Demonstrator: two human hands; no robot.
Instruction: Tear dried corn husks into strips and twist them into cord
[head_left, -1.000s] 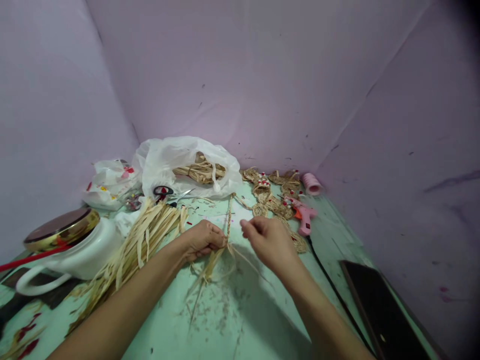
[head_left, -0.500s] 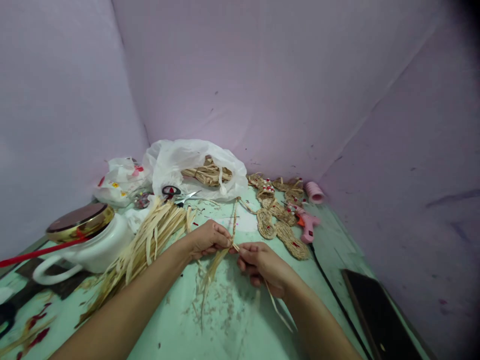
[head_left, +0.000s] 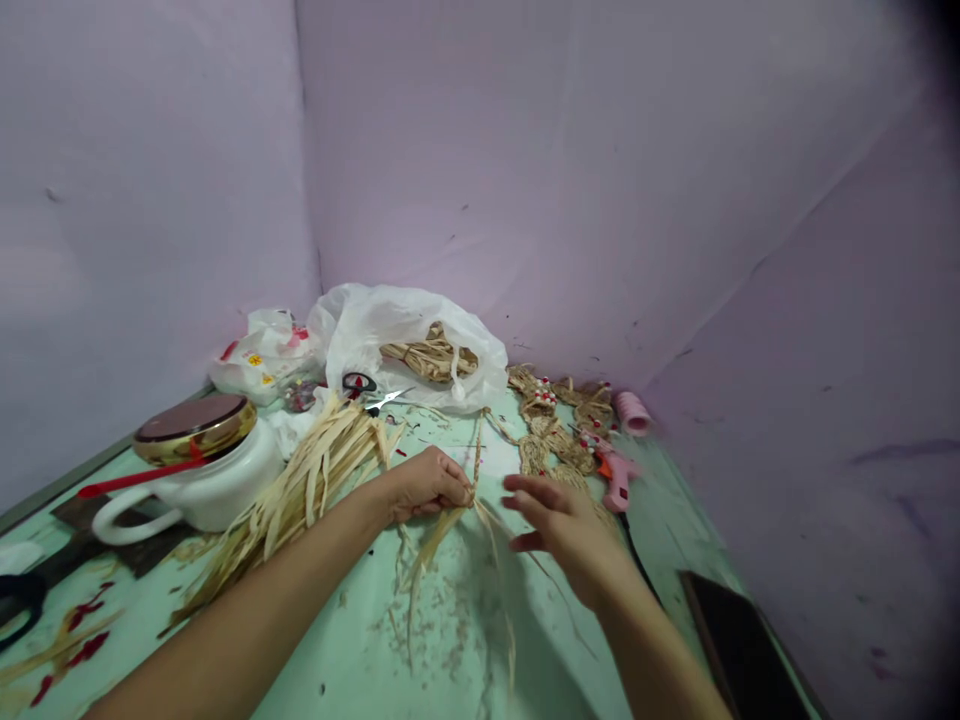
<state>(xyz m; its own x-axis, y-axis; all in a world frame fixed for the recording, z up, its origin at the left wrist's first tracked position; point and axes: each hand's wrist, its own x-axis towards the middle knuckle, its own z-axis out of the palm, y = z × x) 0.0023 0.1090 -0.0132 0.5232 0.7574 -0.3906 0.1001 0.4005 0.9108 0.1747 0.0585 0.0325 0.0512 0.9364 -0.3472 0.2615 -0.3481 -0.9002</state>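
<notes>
My left hand (head_left: 431, 487) is closed around the lower end of a thin raffia braid (head_left: 478, 450), which runs up and away across the table. Loose raffia strands (head_left: 495, 560) fan out below that grip toward me. To its right, my right hand (head_left: 555, 520) is raised with its fingers apart and nothing in them. Beyond the right hand lie braided raffia pieces (head_left: 534, 455), coiled flat, some with red and white beads. A bundle of loose raffia (head_left: 322, 470) rests left of my left hand, partly hidden by my forearm.
Small scissors (head_left: 386, 400) lie by a white plastic bag (head_left: 352, 330) holding more raffia. A pink glue gun (head_left: 616, 478) with a black cord and a pink spool (head_left: 632, 413) are at right. A white pot (head_left: 232, 485) stands left; a dark flat object (head_left: 739, 645) lies near right.
My right hand has let go of the strands, opened and moved to the right. My left hand keeps its grip on the braid. The view has shifted slightly left.
</notes>
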